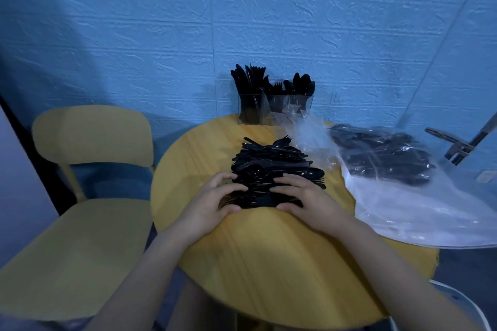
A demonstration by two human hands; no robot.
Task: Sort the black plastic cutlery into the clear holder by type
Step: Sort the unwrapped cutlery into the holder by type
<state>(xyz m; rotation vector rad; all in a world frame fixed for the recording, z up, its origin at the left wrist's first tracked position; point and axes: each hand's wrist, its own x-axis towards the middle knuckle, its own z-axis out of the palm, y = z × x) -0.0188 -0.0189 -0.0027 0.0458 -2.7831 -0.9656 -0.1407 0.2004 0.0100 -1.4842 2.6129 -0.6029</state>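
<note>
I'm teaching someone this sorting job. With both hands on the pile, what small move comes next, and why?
Probably lift one piece with the right hand while the left hand steadies the pile: it is mixed, and the clear holder behind already holds sorted cutlery.

Yellow chair (88, 223) beside round table (269, 263)

Black cutlery (271, 164) is lying on a yellow, wood-lined bench (269, 263). The chair (91, 131) is yellow. The wall (242, 21) is showing blue brick shapes.
</note>
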